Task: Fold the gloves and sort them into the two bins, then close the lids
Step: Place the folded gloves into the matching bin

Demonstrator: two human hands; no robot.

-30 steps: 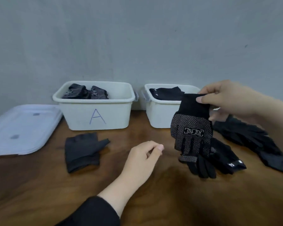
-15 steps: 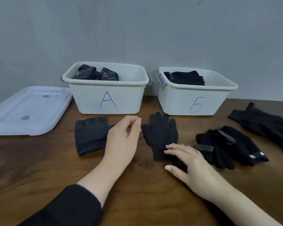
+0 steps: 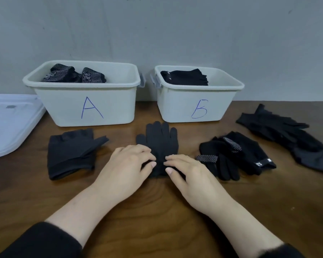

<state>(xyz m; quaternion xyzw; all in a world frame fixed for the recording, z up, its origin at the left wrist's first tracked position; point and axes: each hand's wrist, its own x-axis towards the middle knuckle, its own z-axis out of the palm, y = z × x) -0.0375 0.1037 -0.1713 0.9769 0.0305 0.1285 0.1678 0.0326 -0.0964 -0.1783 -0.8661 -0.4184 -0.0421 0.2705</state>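
We place our left hand (image 3: 128,164) and right hand (image 3: 189,171) side by side on the cuff end of the black glove (image 3: 159,140), which lies flat on the wooden table (image 3: 157,211) in front of bin A (image 3: 86,101) and bin B (image 3: 194,103), fingers pointing toward the bins. Our fingers are bent, their tips pressing on the fabric; we cannot tell whether they pinch it. Both bins stand open with folded gloves inside.

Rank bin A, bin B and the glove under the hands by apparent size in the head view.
1. Bin A
2. Bin B, slightly smaller-looking
3. Glove, smallest, though partly covered by both hands.
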